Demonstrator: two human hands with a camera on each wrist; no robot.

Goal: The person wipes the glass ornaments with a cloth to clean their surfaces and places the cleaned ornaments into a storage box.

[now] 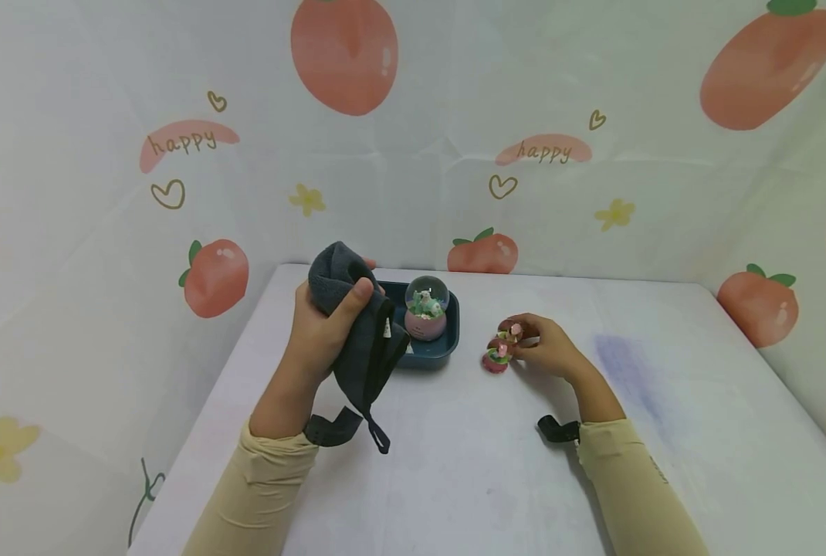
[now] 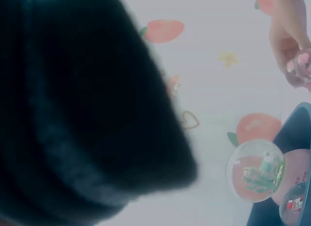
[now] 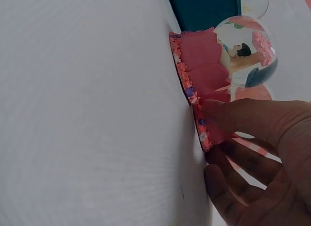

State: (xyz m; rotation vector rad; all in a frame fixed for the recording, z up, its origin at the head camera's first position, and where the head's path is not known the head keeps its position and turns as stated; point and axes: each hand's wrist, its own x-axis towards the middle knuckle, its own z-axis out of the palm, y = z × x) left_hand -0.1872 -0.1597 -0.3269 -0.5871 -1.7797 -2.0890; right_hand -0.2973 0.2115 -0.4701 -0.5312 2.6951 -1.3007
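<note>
One white cloth backdrop (image 1: 385,232) printed with peaches, hearts and yellow flowers is hung behind one white tabletop (image 1: 441,463). Two beige fabric sleeves (image 1: 253,494) are stretched over it. One dark blue, round-cornered rectangular tray (image 1: 455,328) is set near the far edge, partly hidden by one slate-grey, soft cloth pouch (image 1: 357,347) with black edging. The pouch is held up by the left grip (image 1: 326,328), its fingers and thumb closed round the fabric. The right grip (image 1: 548,347) is narrowed to a pinch, with thumb and fingers set about one small clear-domed globe with a petalled deep-pink base (image 1: 514,330), to the right of the tray; whether it is lifted cannot be told. One matching small globe (image 1: 498,357) is stood upright just beside it, nearer the tray. Inside the tray, two globes are seen: one larger, clear-domed globe with a pink base (image 1: 427,309) and one smaller clear globe with a red-and-white figure (image 2: 293,205). Two black straps (image 1: 333,430) are worn at the wrists.
</note>
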